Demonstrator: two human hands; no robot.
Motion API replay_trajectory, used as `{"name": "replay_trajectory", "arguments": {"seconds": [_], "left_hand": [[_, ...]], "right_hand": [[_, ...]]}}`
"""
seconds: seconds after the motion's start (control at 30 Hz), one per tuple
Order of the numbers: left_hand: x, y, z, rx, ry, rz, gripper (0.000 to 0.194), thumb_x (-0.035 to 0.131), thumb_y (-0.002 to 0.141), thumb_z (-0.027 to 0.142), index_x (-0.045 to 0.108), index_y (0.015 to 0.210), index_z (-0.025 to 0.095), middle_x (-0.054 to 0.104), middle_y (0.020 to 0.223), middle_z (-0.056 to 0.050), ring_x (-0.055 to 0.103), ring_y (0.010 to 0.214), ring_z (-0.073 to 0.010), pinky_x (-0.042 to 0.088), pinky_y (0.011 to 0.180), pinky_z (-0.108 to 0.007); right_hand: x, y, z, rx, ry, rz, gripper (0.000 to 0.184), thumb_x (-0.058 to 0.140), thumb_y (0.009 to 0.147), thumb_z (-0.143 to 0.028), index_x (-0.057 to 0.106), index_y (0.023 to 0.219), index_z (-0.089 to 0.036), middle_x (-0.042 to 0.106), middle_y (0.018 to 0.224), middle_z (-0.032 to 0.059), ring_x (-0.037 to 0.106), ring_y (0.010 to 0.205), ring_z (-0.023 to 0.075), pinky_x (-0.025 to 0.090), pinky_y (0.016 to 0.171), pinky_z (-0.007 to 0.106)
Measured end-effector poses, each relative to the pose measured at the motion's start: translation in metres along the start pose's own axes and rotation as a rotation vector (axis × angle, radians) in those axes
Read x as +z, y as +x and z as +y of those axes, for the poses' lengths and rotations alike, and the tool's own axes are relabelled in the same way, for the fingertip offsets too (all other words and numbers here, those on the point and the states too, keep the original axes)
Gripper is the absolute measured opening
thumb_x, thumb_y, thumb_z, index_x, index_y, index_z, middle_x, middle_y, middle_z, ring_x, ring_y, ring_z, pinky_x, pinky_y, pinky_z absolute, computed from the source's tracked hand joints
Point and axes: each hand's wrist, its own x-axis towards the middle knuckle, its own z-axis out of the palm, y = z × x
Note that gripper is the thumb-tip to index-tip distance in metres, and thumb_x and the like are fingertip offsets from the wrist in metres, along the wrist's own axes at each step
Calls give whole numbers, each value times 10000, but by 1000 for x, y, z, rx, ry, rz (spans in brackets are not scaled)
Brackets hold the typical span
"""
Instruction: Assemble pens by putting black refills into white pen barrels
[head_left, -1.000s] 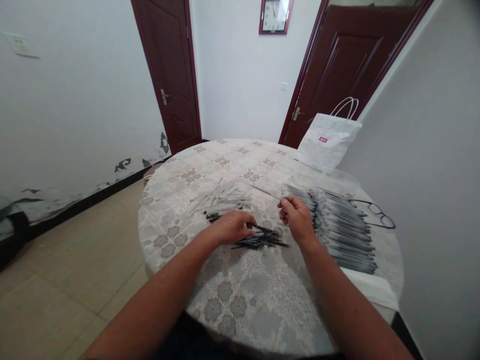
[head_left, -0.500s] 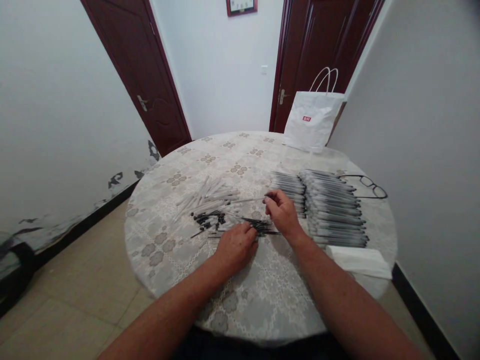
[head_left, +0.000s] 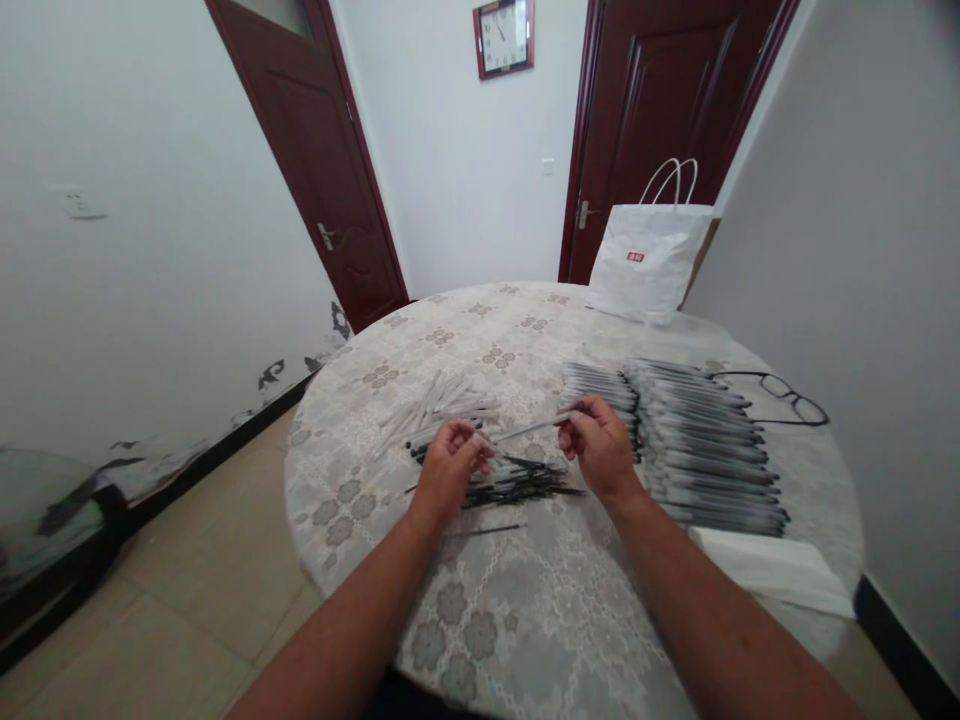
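My right hand (head_left: 600, 447) pinches one end of a thin pale pen barrel (head_left: 529, 428) that slants toward my left hand (head_left: 448, 463). The left hand's fingers are pinched together at the barrel's other end, holding something small that I cannot make out. Both hands hover just above a heap of black pen refills (head_left: 517, 481) on the round table (head_left: 525, 600). A pile of white pen barrels (head_left: 435, 405) lies beyond the left hand. Rows of assembled pens (head_left: 705, 450) lie to the right of my right hand.
A pair of glasses (head_left: 784, 393) rests at the table's far right edge. A white paper bag (head_left: 649, 262) stands at the back against the wall. White folded paper (head_left: 765, 565) lies near the right front rim. One loose refill (head_left: 487, 528) lies nearer to me.
My left hand has lifted off the black refill heap and come up to the barrel's end. My right hand kept hold of the barrel. The camera view has shifted.
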Motion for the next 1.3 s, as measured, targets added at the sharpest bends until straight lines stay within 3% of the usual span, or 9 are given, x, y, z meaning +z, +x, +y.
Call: {"name": "replay_trajectory", "arguments": {"seconds": [0.07,0.17,0.7,0.9,1.07,1.17,1.3], "left_hand": [[-6,7,-1,-42,-210,53,370,772,738,339,586,1024,194,675,844,-3,676,752,-145,536,645,-249],[-15,12,-5,-90,-324,71,386,824,711,332,625,999,171,688,831,-12,701,798,-149,574,708,-263],[-15,11,-4,-116,-288,49,390,839,712,395,612,930,165,692,830,-19,735,812,-190,596,684,-288],[-18,15,-7,-114,-304,74,399,826,728,413,588,945,177,690,806,-18,728,775,-180,591,672,-284],[-19,16,-4,-78,-330,116,378,832,725,393,611,934,169,658,789,3,694,736,-145,581,651,-259],[-18,16,-3,-80,-326,119,374,843,710,397,624,903,164,639,789,11,677,725,-135,577,633,-251],[-19,17,-4,-98,-343,115,350,846,713,373,641,897,156,661,803,0,676,737,-128,588,663,-246]], "right_hand": [[3,-3,1,-7,-38,-20,104,572,843,-295,558,907,-214,586,533,-61,483,412,111,386,394,217],[8,-8,1,-14,-84,-44,126,583,870,-325,553,914,-211,613,550,-53,500,408,113,410,412,231],[17,-15,-1,-63,-163,-3,136,586,891,-327,586,956,-208,622,570,-39,528,440,124,437,442,243],[18,-21,-2,-120,-344,-118,144,595,898,-332,610,978,-213,656,642,-12,584,509,145,474,509,267],[16,-24,-2,-394,-785,-251,156,627,895,-308,691,1014,-231,744,894,65,686,751,217,542,733,347],[19,-26,0,-464,-844,-398,226,578,938,-294,700,1124,-246,756,1043,88,710,916,251,546,851,379],[24,-28,1,-447,-849,-442,260,534,969,-298,692,1167,-239,752,1090,94,713,966,249,535,882,366]]}}
